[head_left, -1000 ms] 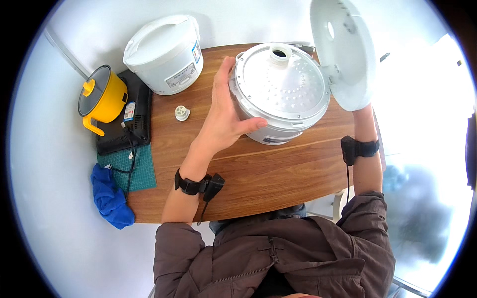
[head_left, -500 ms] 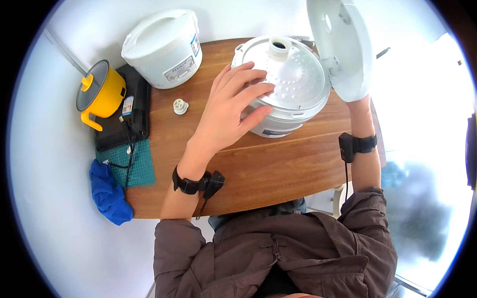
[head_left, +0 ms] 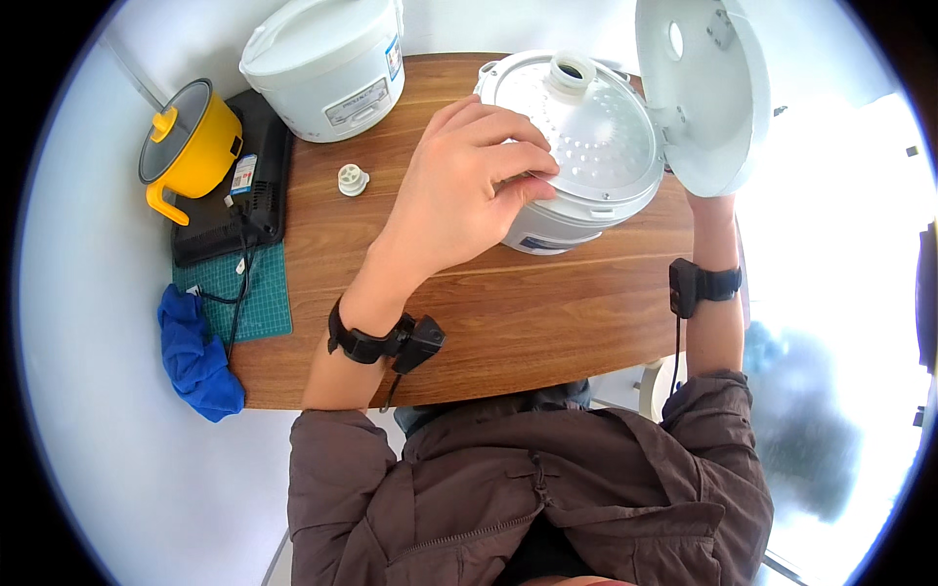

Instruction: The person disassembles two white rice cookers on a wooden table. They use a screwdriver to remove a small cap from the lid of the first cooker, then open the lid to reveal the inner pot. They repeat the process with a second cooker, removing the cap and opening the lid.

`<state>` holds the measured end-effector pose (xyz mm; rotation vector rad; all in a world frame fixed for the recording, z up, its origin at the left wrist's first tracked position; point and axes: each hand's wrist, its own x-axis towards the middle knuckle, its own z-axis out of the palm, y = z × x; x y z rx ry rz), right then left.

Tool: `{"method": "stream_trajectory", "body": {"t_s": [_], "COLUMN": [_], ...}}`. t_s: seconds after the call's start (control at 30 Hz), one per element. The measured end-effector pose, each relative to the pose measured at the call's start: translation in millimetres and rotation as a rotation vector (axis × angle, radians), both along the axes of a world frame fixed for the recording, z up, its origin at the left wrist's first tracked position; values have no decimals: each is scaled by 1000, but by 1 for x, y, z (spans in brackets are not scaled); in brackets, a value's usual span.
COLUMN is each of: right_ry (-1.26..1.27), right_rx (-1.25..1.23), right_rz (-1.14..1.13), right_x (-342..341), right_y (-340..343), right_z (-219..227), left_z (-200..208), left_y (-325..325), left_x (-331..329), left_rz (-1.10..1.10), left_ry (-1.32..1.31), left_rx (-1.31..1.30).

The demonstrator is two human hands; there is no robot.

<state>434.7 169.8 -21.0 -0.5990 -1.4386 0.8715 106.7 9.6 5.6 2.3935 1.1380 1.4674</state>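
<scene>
A white rice cooker [head_left: 567,227] stands at the far right of the table with its white outer lid [head_left: 718,107] swung up on the right. A silvery dimpled inner lid [head_left: 611,146] with a white round steam outlet [head_left: 571,74] covers its top. My left hand [head_left: 471,176] is at the inner lid's left front edge, fingers bent over it and thumb close below, in a pinch. My right hand [head_left: 710,205] is behind the raised outer lid; only the part by the wrist shows, and its fingers are hidden.
A small white round valve cap [head_left: 353,180] lies left of my hand. Behind it stands a white lidded bucket [head_left: 327,73]. At the left are a yellow pot [head_left: 195,142] on a black device [head_left: 264,215], a green mat [head_left: 266,298], cables and a blue cloth [head_left: 198,356].
My left fingers have drawn closer together at the inner lid's edge. The cooker and its raised lid sit farther right in view, and the table has shifted upward in the picture.
</scene>
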Motion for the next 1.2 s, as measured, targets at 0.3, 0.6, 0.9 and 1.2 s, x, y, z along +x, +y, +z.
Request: {"method": "stream_trajectory", "body": {"t_s": [0.3,0.6,0.9,1.2], "right_ry": [1,127,179,341], "right_rx": [-8,-144,-241,-285], "right_rz": [19,139,191,162], "right_x": [5,6,4,-14], "right_y": [2,-1,-11,-26], "right_z": [-7,-8,2,21], "left_z": [24,30,26,22], "left_y": [1,2,5,-11], "left_x": [0,3,7,17], "left_rz": [-51,-67,-62,-80], "left_ry": [42,26,167,188], "left_rx": [-199,-331,-91,-53]}}
